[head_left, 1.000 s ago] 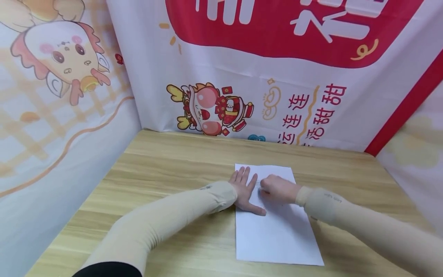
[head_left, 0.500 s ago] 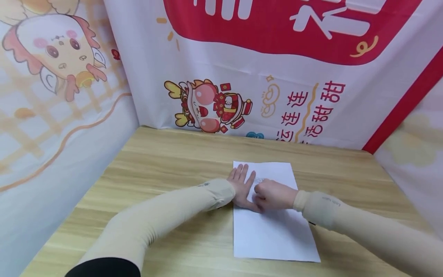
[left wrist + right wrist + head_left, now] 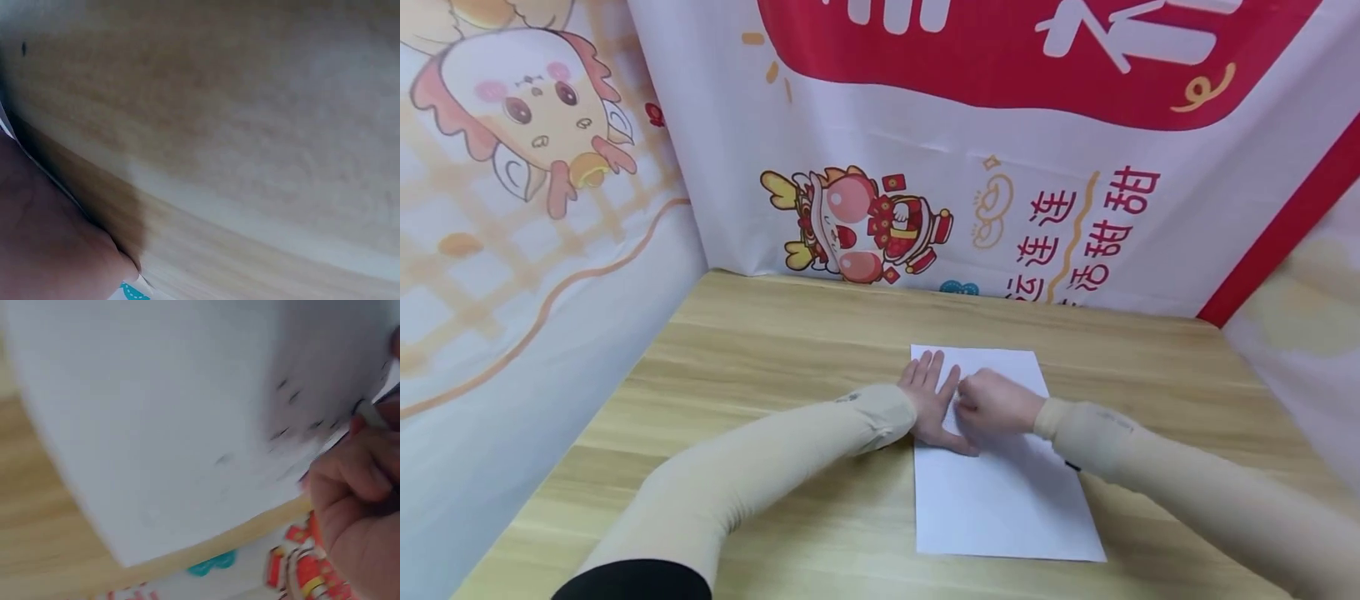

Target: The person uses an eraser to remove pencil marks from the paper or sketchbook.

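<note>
A white sheet of paper (image 3: 1007,508) lies on the wooden table. My left hand (image 3: 929,408) rests flat on its upper left part, fingers spread and thumb pointing right. In the left wrist view only part of the left hand (image 3: 56,231) shows at lower left. Beside it, my right hand (image 3: 1000,404) is curled close over the paper. The right wrist view shows its bent fingers pinching a small white piece (image 3: 372,414) with a dark end at the paper; I cannot tell its kind. Several short dark marks (image 3: 294,397) are scattered on the sheet near it.
The pale wooden table (image 3: 790,333) extends around the paper. Behind it hangs a white and red cloth (image 3: 865,117) with cartoon prints, and another printed cloth (image 3: 625,292) hangs at the left. Beige sleeves (image 3: 775,458) cover both arms.
My right hand has shifted slightly back and forth over the paper, dipping toward the left thumb half a second ago and now higher again. The left hand stays flat on the sheet.
</note>
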`<state>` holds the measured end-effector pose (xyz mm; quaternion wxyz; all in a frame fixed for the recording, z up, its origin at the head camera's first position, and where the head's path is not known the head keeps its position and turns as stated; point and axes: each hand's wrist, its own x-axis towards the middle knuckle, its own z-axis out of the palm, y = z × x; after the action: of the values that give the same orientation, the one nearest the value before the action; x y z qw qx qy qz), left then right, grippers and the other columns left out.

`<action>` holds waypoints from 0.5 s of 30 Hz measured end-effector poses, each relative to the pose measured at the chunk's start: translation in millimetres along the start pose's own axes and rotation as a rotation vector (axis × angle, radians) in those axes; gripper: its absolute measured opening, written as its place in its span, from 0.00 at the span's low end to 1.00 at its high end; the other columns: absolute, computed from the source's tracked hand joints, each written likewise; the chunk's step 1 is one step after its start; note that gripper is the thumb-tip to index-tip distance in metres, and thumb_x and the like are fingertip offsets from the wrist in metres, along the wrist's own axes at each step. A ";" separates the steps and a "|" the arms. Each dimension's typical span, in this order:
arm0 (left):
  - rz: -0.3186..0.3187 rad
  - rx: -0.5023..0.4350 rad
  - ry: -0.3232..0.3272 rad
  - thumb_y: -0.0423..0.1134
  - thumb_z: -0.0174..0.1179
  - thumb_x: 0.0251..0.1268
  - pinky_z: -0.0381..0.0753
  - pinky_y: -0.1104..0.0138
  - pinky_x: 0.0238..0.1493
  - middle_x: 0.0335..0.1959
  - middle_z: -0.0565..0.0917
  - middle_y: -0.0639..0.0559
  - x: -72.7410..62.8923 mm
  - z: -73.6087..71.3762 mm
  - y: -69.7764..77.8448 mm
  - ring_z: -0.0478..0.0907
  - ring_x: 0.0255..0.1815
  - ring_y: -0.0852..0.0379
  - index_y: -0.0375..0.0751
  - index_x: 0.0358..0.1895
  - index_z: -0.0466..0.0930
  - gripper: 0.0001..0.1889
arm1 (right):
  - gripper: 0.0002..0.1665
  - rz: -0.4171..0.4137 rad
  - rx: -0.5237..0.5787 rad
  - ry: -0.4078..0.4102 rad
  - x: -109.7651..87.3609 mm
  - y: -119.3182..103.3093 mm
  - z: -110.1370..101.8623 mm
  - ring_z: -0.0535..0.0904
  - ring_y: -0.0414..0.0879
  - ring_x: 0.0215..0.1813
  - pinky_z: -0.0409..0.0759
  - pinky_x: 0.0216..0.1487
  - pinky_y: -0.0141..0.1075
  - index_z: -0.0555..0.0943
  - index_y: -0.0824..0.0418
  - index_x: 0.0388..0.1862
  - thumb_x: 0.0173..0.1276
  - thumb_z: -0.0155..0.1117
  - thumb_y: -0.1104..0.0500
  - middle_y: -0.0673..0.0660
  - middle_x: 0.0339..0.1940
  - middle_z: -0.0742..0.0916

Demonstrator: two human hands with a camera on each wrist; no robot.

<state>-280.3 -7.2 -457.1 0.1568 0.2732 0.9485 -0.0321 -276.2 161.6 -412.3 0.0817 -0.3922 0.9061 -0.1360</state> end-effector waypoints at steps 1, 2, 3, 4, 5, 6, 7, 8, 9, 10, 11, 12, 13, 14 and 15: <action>-0.002 -0.004 0.004 0.91 0.43 0.35 0.23 0.54 0.72 0.77 0.21 0.40 -0.4 -1.8 0.3 0.18 0.75 0.43 0.51 0.79 0.24 0.72 | 0.09 0.052 -0.019 0.020 -0.5 6.3 -4.0 0.70 0.39 0.18 0.73 0.22 0.33 0.81 0.58 0.24 0.65 0.63 0.65 0.45 0.15 0.76; -0.006 -0.003 0.005 0.91 0.42 0.33 0.23 0.54 0.72 0.77 0.21 0.40 -0.9 -3.6 0.6 0.18 0.75 0.44 0.51 0.79 0.24 0.73 | 0.09 0.111 -0.046 0.033 -0.5 14.5 -8.2 0.70 0.39 0.19 0.72 0.23 0.33 0.81 0.59 0.25 0.66 0.64 0.65 0.46 0.16 0.76; -0.010 -0.003 0.002 0.92 0.42 0.33 0.23 0.54 0.72 0.77 0.21 0.40 -1.5 -5.3 0.5 0.17 0.75 0.44 0.51 0.79 0.24 0.73 | 0.07 0.164 -0.069 0.036 -0.1 22.2 -12.9 0.71 0.40 0.20 0.73 0.25 0.34 0.83 0.61 0.27 0.66 0.64 0.65 0.47 0.17 0.77; -0.013 0.006 -0.004 0.92 0.40 0.32 0.22 0.54 0.72 0.77 0.21 0.40 -2.2 -7.0 0.4 0.17 0.75 0.44 0.51 0.79 0.24 0.73 | 0.06 0.216 -0.091 0.027 0.6 29.7 -16.8 0.72 0.41 0.21 0.74 0.26 0.35 0.84 0.62 0.29 0.67 0.64 0.64 0.48 0.19 0.79; -0.016 0.011 -0.012 0.93 0.40 0.32 0.22 0.54 0.72 0.77 0.21 0.40 -2.8 -8.2 0.2 0.17 0.75 0.45 0.51 0.79 0.24 0.73 | 0.06 0.247 -0.108 0.015 1.2 37.0 -20.1 0.73 0.42 0.22 0.75 0.27 0.36 0.84 0.63 0.31 0.67 0.64 0.64 0.49 0.20 0.80; -0.018 0.014 -0.017 0.93 0.39 0.32 0.22 0.54 0.72 0.77 0.21 0.41 -3.2 -9.3 0.2 0.17 0.75 0.45 0.51 0.79 0.24 0.73 | 0.06 0.277 -0.111 -0.006 1.9 42.8 -22.9 0.75 0.43 0.23 0.77 0.29 0.36 0.85 0.64 0.34 0.68 0.63 0.63 0.50 0.22 0.81; -0.019 0.016 -0.018 0.93 0.39 0.31 0.23 0.54 0.72 0.77 0.21 0.41 -4.7 -11.0 0.7 0.17 0.75 0.45 0.50 0.79 0.24 0.73 | 0.07 0.295 -0.110 -0.031 2.3 46.8 -25.5 0.76 0.44 0.25 0.78 0.31 0.38 0.85 0.65 0.36 0.69 0.63 0.63 0.51 0.24 0.82; -0.020 0.014 -0.019 0.93 0.39 0.31 0.23 0.54 0.72 0.77 0.22 0.41 -4.8 -11.6 0.9 0.18 0.76 0.45 0.50 0.79 0.25 0.73 | 0.07 0.306 -0.114 -0.052 3.0 49.4 -27.0 0.77 0.45 0.26 0.79 0.33 0.39 0.85 0.65 0.38 0.70 0.62 0.63 0.52 0.25 0.83; -0.019 0.011 -0.020 0.93 0.39 0.31 0.23 0.54 0.72 0.77 0.22 0.41 -4.8 -12.1 1.1 0.18 0.76 0.45 0.50 0.79 0.25 0.73 | 0.08 0.313 -0.115 -0.073 3.5 50.4 -28.2 0.78 0.46 0.28 0.80 0.36 0.41 0.85 0.66 0.39 0.70 0.61 0.62 0.53 0.27 0.84; -0.017 0.007 -0.019 0.93 0.39 0.31 0.23 0.54 0.72 0.77 0.22 0.41 -4.4 -12.1 1.4 0.18 0.76 0.45 0.50 0.79 0.25 0.73 | 0.09 0.322 -0.120 -0.092 3.6 50.2 -29.1 0.79 0.47 0.30 0.81 0.38 0.43 0.84 0.66 0.40 0.71 0.60 0.62 0.54 0.29 0.84; -0.018 0.004 -0.016 0.93 0.39 0.31 0.24 0.54 0.72 0.77 0.22 0.40 -3.8 -11.8 1.6 0.18 0.76 0.44 0.50 0.79 0.25 0.73 | 0.09 0.334 -0.129 -0.107 3.2 49.2 -29.6 0.80 0.48 0.32 0.81 0.41 0.45 0.84 0.66 0.41 0.72 0.60 0.61 0.54 0.30 0.85; -0.018 0.002 -0.015 0.93 0.39 0.31 0.24 0.54 0.72 0.77 0.23 0.40 -3.1 -11.1 1.9 0.19 0.76 0.44 0.51 0.79 0.26 0.74 | 0.09 0.357 -0.136 -0.120 2.6 47.6 -29.7 0.81 0.48 0.34 0.81 0.43 0.46 0.83 0.65 0.42 0.72 0.60 0.60 0.55 0.31 0.85; -0.018 -0.003 -0.014 0.93 0.39 0.30 0.24 0.54 0.72 0.78 0.23 0.40 -2.1 -9.6 2.1 0.19 0.76 0.44 0.51 0.79 0.26 0.74 | 0.09 0.372 -0.149 -0.133 1.6 45.5 -29.6 0.81 0.49 0.35 0.81 0.44 0.47 0.82 0.65 0.43 0.72 0.60 0.60 0.55 0.32 0.84; -0.014 -0.015 -0.023 0.93 0.39 0.30 0.24 0.53 0.72 0.77 0.22 0.41 -0.5 -7.2 2.2 0.18 0.76 0.44 0.51 0.79 0.25 0.74 | 0.10 0.389 -0.161 -0.141 0.1 43.2 -29.0 0.81 0.49 0.37 0.81 0.46 0.48 0.82 0.64 0.44 0.73 0.60 0.59 0.55 0.33 0.84; -0.010 -0.026 -0.027 0.93 0.39 0.29 0.23 0.53 0.72 0.77 0.22 0.41 0.3 -4.8 2.7 0.18 0.76 0.44 0.52 0.79 0.25 0.74 | 0.10 0.401 -0.167 -0.149 -2.0 41.0 -28.2 0.81 0.50 0.37 0.81 0.46 0.48 0.82 0.64 0.44 0.73 0.60 0.59 0.56 0.34 0.84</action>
<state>-280.5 -4.1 -452.6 0.1730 0.2660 0.9480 -0.0240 -310.2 195.1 -398.1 0.1413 -0.2188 0.9654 -0.0124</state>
